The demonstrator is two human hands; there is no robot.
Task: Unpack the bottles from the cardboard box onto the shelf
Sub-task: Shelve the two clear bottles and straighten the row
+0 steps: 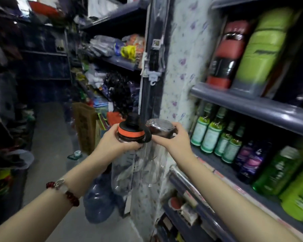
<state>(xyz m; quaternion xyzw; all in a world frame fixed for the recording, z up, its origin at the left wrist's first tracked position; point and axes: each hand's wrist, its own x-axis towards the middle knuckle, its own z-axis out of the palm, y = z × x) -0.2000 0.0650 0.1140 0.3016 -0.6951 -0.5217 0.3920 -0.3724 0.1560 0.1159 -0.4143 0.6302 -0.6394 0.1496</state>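
The left hand (112, 139) is wrapped around the neck of a clear bottle (129, 135) with an orange collar and a black cap, its fingers closed under the collar; a black loop hangs off the cap's right side. The right hand (175, 137) pinches a second, dark bottle (160, 128) whose top is covered in shiny plastic film, thumb and fingers closed on its sides. The two bottles are held just beside each other, in front of the edge of a post (178, 67) papered with a pale floral pattern. Below the hands hangs clear plastic wrapping (138, 168); the bodies of both bottles are hidden behind hands and film, so their shape is hard to make out. A red bead bracelet (66, 191) sits on the left forearm. To the right, a grey shelf (252, 102) carries a red-and-black flask (226, 55) and a lime-green flask (262, 48), cut off above. The shelf beneath holds rows of small green-capped bottles (215, 133), dark purple ones (252, 159) and larger green ones (280, 172) running out of the picture at right, with little free room between them. Lower shelves at the bottom edge are blurred. To the left, an aisle of bare floor (47, 137) lies open; a large blue water jug (100, 203) stands by the post, and a brown cardboard box (86, 126) stands farther back, its contents not visible. The far shelves are too blurred to read.
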